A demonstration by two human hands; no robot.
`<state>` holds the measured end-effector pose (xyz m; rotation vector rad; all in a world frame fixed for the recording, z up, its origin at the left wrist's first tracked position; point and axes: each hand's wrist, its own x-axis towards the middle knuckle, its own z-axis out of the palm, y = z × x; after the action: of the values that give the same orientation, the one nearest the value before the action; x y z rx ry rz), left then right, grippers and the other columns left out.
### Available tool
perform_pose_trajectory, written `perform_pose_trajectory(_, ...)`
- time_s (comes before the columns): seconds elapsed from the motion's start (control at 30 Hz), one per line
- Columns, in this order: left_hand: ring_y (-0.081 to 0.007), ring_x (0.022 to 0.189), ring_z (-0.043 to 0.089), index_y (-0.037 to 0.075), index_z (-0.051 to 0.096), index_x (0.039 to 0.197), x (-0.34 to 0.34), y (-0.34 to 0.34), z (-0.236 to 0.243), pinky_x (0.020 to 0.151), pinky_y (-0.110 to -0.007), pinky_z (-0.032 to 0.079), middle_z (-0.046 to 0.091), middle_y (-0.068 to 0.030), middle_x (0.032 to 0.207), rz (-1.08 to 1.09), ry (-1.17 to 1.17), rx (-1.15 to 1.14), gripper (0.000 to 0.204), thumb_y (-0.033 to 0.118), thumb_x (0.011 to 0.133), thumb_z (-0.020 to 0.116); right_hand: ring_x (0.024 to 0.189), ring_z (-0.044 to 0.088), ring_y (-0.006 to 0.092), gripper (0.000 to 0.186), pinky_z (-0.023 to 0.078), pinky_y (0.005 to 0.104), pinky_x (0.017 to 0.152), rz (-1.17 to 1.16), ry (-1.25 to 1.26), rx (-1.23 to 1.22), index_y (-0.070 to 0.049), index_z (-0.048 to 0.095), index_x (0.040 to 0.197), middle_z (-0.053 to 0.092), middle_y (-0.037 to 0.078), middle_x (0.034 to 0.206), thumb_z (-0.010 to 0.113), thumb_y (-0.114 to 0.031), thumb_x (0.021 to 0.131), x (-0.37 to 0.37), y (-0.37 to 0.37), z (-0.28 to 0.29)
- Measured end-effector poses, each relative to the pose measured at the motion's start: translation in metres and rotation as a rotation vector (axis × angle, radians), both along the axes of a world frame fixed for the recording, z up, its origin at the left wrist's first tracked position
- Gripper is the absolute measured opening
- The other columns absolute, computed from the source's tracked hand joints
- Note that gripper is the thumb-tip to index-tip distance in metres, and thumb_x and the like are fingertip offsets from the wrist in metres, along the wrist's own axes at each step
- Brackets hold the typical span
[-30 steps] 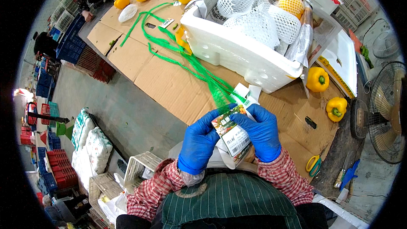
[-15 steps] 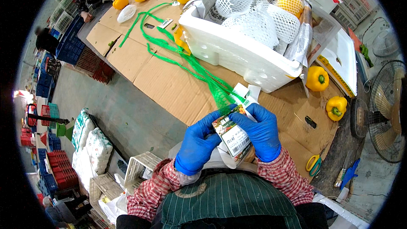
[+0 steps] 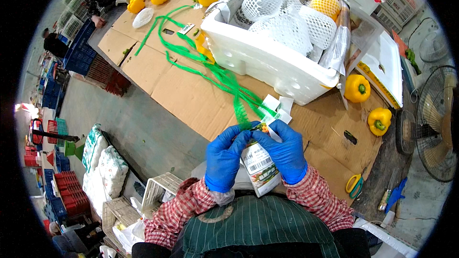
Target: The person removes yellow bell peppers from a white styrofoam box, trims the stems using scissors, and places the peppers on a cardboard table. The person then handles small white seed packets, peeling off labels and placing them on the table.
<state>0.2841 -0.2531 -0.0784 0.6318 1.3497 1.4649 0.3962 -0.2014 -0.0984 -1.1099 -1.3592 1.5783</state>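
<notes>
Head view: your left hand (image 3: pixel 224 155) in its blue glove curls shut around the near edge of a printed label bundle (image 3: pixel 259 166), held close to your chest over the cardboard sheet (image 3: pixel 191 95). The green mesh netting (image 3: pixel 224 79) runs from your fingertips up across the cardboard toward the white foam crate (image 3: pixel 267 59) of net-sleeved fruit. Your right hand (image 3: pixel 285 150) pinches closed on the bundle's top, where netting and label meet. Keep both thumbs tight at that junction and the mesh taut, so the label seats squarely. Two loose yellow peppers (image 3: pixel 368 102) wait to the right, scissors (image 3: pixel 355 184) nearer you.
</notes>
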Motion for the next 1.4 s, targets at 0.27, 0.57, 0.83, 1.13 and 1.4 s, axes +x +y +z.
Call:
perform_pose_trajectory(0.27, -0.0122, 0.073, 0.055, -0.001, 0.057, 0.090, -0.055, 0.025, -0.035, 0.067, -0.023, 0.043, 0.059, -0.0067, 0.082, 0.271, 0.181, 0.066, 0.019, 0.013, 0.081, 0.049, 0.073, 0.057, 0.0140, 0.045, 0.044, 0.0269, 0.067, 0.573, -0.324, -0.157, 0.000, 0.055, 0.096, 0.060, 0.012, 0.083, 0.068, -0.029, 0.064, 0.036, 0.000, -0.003)
perform_pose_trajectory(0.57, -0.0127, 0.074, 0.055, -0.002, 0.056, 0.094, -0.058, 0.026, -0.003, 0.067, -0.022, 0.043, 0.058, -0.0082, 0.087, 0.172, -0.145, -0.007, 0.023, 0.012, 0.076, 0.055, 0.078, 0.054, 0.0134, 0.043, 0.043, 0.0259, 0.068, -0.216, -0.458, -0.081, 0.001, 0.049, 0.104, 0.058, 0.009, 0.087, 0.066, -0.014, 0.068, 0.131, 0.030, -0.049)
perform_pose_trajectory(0.83, -0.0156, 0.079, 0.057, -0.003, 0.044, 0.110, -0.028, 0.022, 0.017, 0.069, -0.024, 0.046, 0.057, -0.0121, 0.091, -0.167, -0.292, -0.113, 0.035, 0.007, 0.076, 0.048, 0.092, 0.049, 0.0235, 0.043, 0.040, 0.0315, 0.076, -0.216, -0.722, 0.860, -0.007, 0.051, 0.105, 0.053, 0.007, 0.101, 0.065, -0.006, 0.064, 0.096, 0.022, 0.024)
perform_pose_trajectory(1.13, -0.0116, 0.076, 0.052, 0.004, 0.048, 0.109, -0.034, -0.002, 0.011, 0.063, -0.021, 0.040, 0.054, -0.0063, 0.090, -0.120, 0.151, 0.055, 0.033, 0.025, 0.086, 0.039, 0.066, 0.053, 0.0117, 0.021, 0.042, 0.0223, 0.059, 0.137, -0.143, 0.473, -0.004, 0.057, 0.089, 0.057, 0.005, 0.077, 0.063, -0.009, 0.069, 0.023, 0.011, 0.042)
perform_pose_trajectory(1.4, -0.0098, 0.071, 0.052, -0.002, 0.053, 0.100, -0.014, -0.001, 0.029, 0.063, -0.021, 0.042, 0.058, -0.0081, 0.086, -0.143, 0.120, 0.020, 0.030, 0.004, 0.071, 0.061, 0.071, 0.053, 0.0092, 0.027, 0.044, 0.0211, 0.064, 0.146, 0.033, -0.026, 0.001, 0.055, 0.094, 0.058, 0.006, 0.080, 0.063, -0.008, 0.070, 0.026, 0.011, 0.036)
